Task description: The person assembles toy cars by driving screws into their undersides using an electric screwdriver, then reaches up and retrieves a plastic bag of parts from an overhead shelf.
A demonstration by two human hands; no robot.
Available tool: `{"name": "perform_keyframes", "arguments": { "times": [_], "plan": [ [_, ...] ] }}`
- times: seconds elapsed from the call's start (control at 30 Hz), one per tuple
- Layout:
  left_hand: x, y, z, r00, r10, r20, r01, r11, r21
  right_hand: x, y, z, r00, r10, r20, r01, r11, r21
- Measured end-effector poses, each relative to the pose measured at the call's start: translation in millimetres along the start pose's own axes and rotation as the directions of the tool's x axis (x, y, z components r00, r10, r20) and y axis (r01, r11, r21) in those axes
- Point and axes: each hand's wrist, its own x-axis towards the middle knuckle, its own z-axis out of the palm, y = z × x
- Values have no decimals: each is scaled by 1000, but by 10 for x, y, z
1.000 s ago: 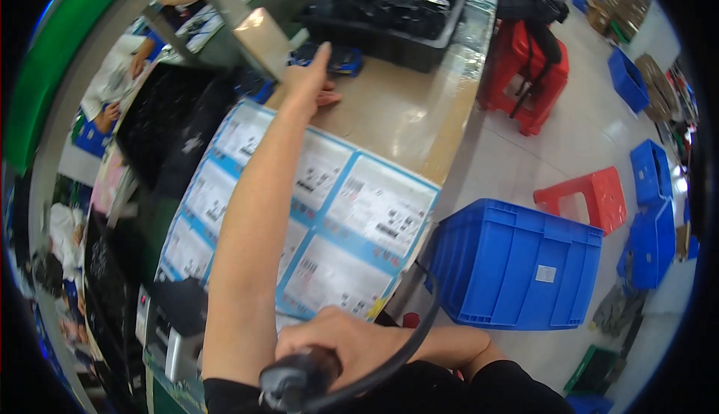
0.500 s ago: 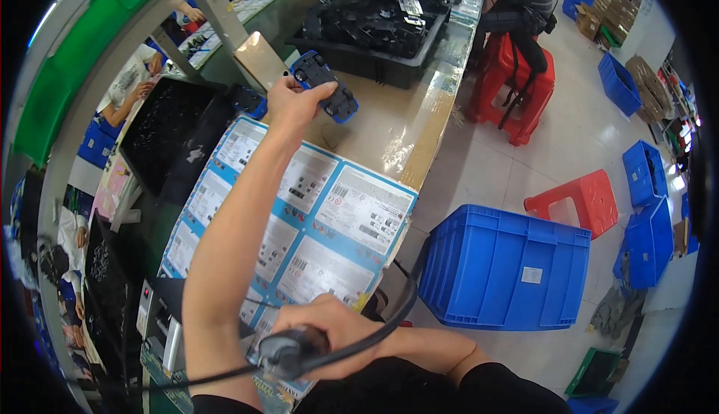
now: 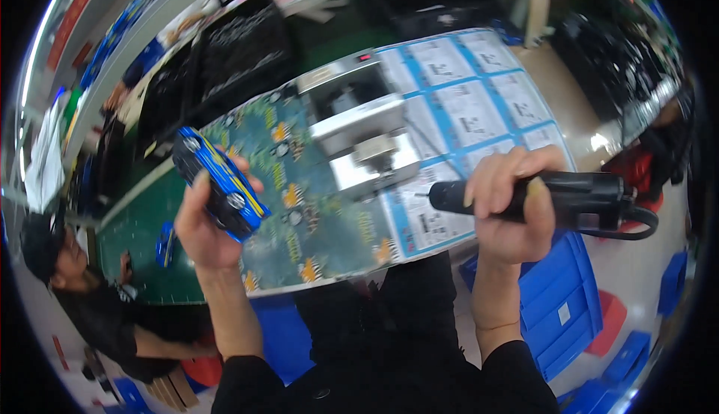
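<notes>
My left hand (image 3: 206,230) is closed round a blue toy car (image 3: 241,189) with a yellow stripe. The car is tilted on its side, its black underside facing left. In my right hand (image 3: 513,208) is a black electric screwdriver (image 3: 588,201), lying level with its thin bit pointing left. Between the hands and a little farther off stands a grey metal screw feeder (image 3: 359,133) on the bench. The screwdriver's bit is just right of the feeder's front, apart from it.
Printed sheets (image 3: 468,111) and a dark patterned mat (image 3: 277,144) cover the bench. Black trays (image 3: 240,40) stand at the back. Another blue toy car (image 3: 165,243) lies on the green surface at left, near a seated person (image 3: 112,302). A blue crate (image 3: 562,309) is at right.
The view has swung left. My left hand has brought the toy car back from the far end of the bench to the left side. My right hand has raised the screwdriver, now level.
</notes>
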Motion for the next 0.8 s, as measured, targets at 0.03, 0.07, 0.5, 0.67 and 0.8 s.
{"name": "perform_keyframes", "arguments": {
  "times": [0.03,0.07,0.5,0.67,0.8],
  "plan": [
    [-211,-28,-148,984,32,-175,-18,997,78,33,123,127,999,-33,41,33,999,13],
    [-389,-60,-405,975,-24,-221,24,1000,-3,62,245,245,994,-72,79,70,997,23],
    [-1009,-112,-1626,892,-136,-432,43,975,-219,163,727,566,1000,23,17,-17,958,-287],
    [-723,-724,-852,881,-286,-376,209,950,-231,216,797,679,991,103,84,-52,879,-473],
    [-656,-906,-474,924,-273,-269,257,962,-92,258,819,738,993,88,73,-41,870,-492]
  ]
}}
